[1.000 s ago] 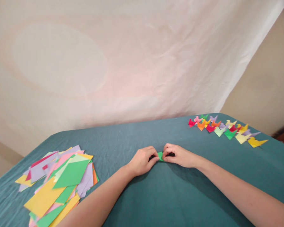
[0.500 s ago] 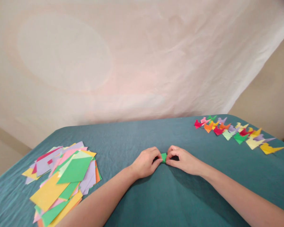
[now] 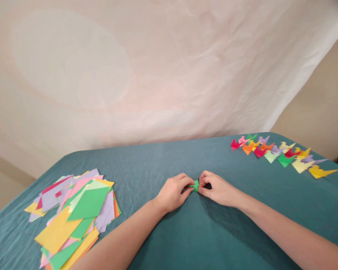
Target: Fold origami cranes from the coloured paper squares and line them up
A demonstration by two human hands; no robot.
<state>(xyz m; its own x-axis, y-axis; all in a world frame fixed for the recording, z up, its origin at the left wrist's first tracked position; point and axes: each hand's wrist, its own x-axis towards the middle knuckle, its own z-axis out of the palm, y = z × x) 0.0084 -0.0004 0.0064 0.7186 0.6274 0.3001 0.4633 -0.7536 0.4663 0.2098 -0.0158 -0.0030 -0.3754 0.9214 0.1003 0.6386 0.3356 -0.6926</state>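
Between my hands, near the middle of the table, is a small folded piece of green paper (image 3: 195,185). My left hand (image 3: 175,192) pinches its left side between thumb and fingers. On the right side, my right hand (image 3: 215,188) grips it the same way, thumb below and fingertips above. Only the middle of the paper shows; its ends are covered by my fingertips, so its exact folded shape is hard to make out.
At the left lies a loose, overlapping pile of coloured paper sheets (image 3: 88,200). Several folded paper birds (image 3: 285,159) stand in rows at the far right. A dark green cloth (image 3: 146,165) covers the table, and a pale sheet (image 3: 169,75) hangs behind it.
Both hands keep hold of the green paper and have shifted only slightly. More of a point of the paper shows by the left fingertips. The view has tilted a little.
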